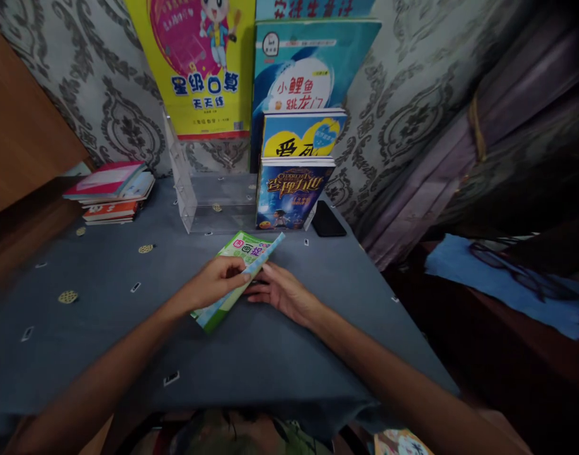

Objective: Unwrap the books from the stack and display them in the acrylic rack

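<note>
A green book (243, 248) with pink and dark characters on its cover is tilted above the table in front of me. A light-blue strip runs along its near edge; whether that is its spine or a second thin book, I cannot tell. My left hand (220, 278) is closed on the book, fingers curled over the cover and thumb at the blue strip. From the right side, my right hand (286, 292) grips the same edge, its thumb on top and fingers beneath. Past both hands stands a clear acrylic book rack (187, 205) with books in its right part.
The rack's front book is dark blue (289, 196), with a blue-and-yellow book (298, 136) and a teal book (312, 57) behind it. A tall yellow workbook (206, 104) stands left. Several books are stacked (112, 189) far left. A black phone-like slab (329, 220) lies right of the rack.
</note>
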Demonstrator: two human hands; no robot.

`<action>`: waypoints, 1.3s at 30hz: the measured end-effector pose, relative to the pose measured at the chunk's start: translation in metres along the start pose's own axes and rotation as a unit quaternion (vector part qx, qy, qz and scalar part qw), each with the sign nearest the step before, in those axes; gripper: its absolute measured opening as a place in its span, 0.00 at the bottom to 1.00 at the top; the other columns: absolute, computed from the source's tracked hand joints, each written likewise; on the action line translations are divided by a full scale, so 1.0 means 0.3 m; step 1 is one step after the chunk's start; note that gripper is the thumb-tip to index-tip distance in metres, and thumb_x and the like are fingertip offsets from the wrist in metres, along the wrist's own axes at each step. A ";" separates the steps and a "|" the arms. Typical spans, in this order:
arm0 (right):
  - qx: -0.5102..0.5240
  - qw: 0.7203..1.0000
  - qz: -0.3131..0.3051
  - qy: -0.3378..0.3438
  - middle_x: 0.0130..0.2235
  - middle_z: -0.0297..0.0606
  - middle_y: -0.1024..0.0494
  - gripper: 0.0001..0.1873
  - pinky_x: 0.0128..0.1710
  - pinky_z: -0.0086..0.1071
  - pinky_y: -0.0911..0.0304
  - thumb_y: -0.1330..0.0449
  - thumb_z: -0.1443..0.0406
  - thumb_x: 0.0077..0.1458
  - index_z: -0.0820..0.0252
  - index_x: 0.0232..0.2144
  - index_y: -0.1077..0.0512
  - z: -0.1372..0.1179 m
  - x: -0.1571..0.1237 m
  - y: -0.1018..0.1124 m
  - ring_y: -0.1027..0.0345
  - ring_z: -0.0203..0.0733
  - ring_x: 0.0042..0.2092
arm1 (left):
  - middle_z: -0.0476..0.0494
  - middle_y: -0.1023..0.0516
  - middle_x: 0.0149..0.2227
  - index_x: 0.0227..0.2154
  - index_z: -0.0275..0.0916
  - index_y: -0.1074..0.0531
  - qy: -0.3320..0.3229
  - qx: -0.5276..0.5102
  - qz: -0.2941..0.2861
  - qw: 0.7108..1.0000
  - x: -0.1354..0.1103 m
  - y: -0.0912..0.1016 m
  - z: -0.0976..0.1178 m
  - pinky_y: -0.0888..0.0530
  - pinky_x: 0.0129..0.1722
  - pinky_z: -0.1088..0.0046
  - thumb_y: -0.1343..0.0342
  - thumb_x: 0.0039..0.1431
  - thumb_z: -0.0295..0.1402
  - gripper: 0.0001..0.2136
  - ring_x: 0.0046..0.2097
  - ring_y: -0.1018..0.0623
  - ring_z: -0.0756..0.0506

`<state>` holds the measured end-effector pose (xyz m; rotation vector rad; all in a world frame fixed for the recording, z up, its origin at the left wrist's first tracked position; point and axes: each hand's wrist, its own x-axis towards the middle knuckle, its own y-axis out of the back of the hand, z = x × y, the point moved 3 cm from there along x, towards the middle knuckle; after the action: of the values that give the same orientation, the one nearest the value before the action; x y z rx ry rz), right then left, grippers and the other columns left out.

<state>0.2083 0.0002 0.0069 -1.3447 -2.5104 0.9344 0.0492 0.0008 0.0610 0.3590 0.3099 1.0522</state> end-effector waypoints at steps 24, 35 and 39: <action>-0.013 0.997 0.078 0.009 0.44 0.40 0.17 0.21 0.49 0.42 0.29 0.26 0.59 0.43 0.58 0.41 0.23 -0.006 0.003 0.039 0.23 0.46 0.44 | 0.44 0.23 0.39 0.37 0.40 0.25 -0.016 0.030 0.250 0.968 0.013 0.126 -0.074 0.26 0.37 0.72 0.40 0.55 0.41 0.11 0.41 0.24 0.46; 0.025 0.996 0.085 0.021 0.44 0.38 0.16 0.26 0.50 0.42 0.29 0.24 0.54 0.38 0.57 0.40 0.22 -0.032 -0.002 0.007 0.22 0.45 0.42 | 0.38 0.16 0.36 0.33 0.35 0.22 0.039 -0.410 0.213 0.886 0.065 0.079 -0.138 0.21 0.44 0.61 0.34 0.51 0.45 0.16 0.42 0.17 0.38; -0.012 0.998 0.061 0.028 0.40 0.38 0.16 0.26 0.46 0.38 0.29 0.25 0.51 0.40 0.58 0.39 0.21 -0.026 -0.001 -0.003 0.23 0.43 0.40 | 0.40 0.15 0.38 0.35 0.37 0.21 -0.014 -0.413 0.247 0.876 0.060 0.105 -0.120 0.21 0.47 0.61 0.36 0.54 0.43 0.14 0.47 0.18 0.38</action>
<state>0.2109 0.0033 0.0135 -1.5245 -2.4297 0.8774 0.0180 0.0358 0.0409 -0.3457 -0.2944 1.5723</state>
